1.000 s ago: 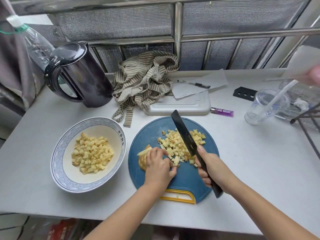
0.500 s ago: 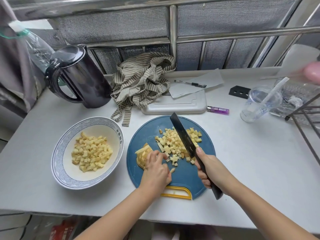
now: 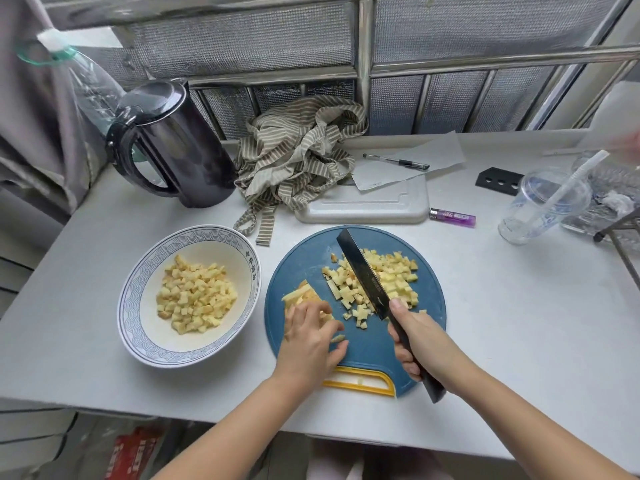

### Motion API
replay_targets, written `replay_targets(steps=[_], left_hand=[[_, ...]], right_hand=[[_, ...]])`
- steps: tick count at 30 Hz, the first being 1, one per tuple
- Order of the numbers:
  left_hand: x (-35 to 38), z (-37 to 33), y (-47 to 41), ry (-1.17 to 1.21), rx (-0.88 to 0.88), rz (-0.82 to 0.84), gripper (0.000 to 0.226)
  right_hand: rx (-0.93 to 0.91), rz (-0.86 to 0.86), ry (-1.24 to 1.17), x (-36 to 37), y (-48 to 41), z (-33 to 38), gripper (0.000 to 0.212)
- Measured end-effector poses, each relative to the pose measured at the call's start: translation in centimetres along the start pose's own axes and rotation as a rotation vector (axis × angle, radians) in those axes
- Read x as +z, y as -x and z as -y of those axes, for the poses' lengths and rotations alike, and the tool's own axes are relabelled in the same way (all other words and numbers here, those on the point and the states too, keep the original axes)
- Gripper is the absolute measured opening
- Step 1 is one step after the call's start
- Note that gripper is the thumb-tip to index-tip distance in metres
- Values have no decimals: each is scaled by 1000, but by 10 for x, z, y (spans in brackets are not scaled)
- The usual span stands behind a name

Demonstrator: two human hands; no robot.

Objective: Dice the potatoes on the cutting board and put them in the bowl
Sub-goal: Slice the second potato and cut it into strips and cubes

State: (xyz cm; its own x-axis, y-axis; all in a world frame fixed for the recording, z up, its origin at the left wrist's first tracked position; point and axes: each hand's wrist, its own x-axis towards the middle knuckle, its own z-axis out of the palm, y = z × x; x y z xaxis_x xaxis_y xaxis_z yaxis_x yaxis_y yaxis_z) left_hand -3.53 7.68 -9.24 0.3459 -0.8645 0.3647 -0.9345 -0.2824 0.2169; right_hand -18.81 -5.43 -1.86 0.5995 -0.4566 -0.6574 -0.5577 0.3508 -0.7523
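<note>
The person is working at a pale grey bench point(image 3: 519, 323), both forearms reaching in from the near edge. The right hand point(image 3: 420, 344) is gripping the handle of a black knife point(image 3: 363, 275), fingers wrapped round it. The blade is slanting away to the upper left, lying across the diced potato pile point(image 3: 394, 277) on the far half of the round blue cutting board point(image 3: 374, 348); whether the edge is touching the board cannot be told. The left hand point(image 3: 310, 341) is resting knuckles-up on the board's left side, fingertips curled down onto a sliced potato piece point(image 3: 299, 294) and holding it in place, cut strips fanning out past the fingers. One loose sliver point(image 3: 337, 338) is lying just beside the thumb. The board's yellow handle is pointing toward the person. Just left of the board, a white bowl point(image 3: 138, 299) with a blue-patterned rim is holding a heap of potato cubes point(image 3: 195, 299). Behind the bowl a dark kettle point(image 3: 176, 147) is standing. A striped cloth point(image 3: 294, 161) is lying bunched behind the board, beside a white tray point(image 3: 367, 206), a purple lighter point(image 3: 452, 217), a pen point(image 3: 396, 161) on paper and a clear plastic cup point(image 3: 540, 206) with a straw.
</note>
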Motion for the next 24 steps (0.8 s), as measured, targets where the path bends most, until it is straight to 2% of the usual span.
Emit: replay_targets(steps=[3,6,10,12,15,18,21,24], left_hand=[[6,2,-7,5,-12,75,20],[4,10,-10,8,-26,66,27],[1,20,-14,84,-90,33,56],[-3,22,-15,112,-133,-2,62],[-5,24,-8,97,-171,44,78],[-1,28,4,28,-249,190,101],[5,31,11,40,-311,280,106],[11,30,12,93,-342,275,102]], right_hand=[[2,0,10,0,0,0,53],[3,-3,0,0,0,-2,53],[3,11,1,6,0,-5,53],[-13,26,30,10,1,-7,52],[-117,-33,197,19,1,-14,53],[-248,-79,378,32,4,-20,56],[-307,-39,449,44,4,-22,57],[-324,-11,527,51,0,-21,55]])
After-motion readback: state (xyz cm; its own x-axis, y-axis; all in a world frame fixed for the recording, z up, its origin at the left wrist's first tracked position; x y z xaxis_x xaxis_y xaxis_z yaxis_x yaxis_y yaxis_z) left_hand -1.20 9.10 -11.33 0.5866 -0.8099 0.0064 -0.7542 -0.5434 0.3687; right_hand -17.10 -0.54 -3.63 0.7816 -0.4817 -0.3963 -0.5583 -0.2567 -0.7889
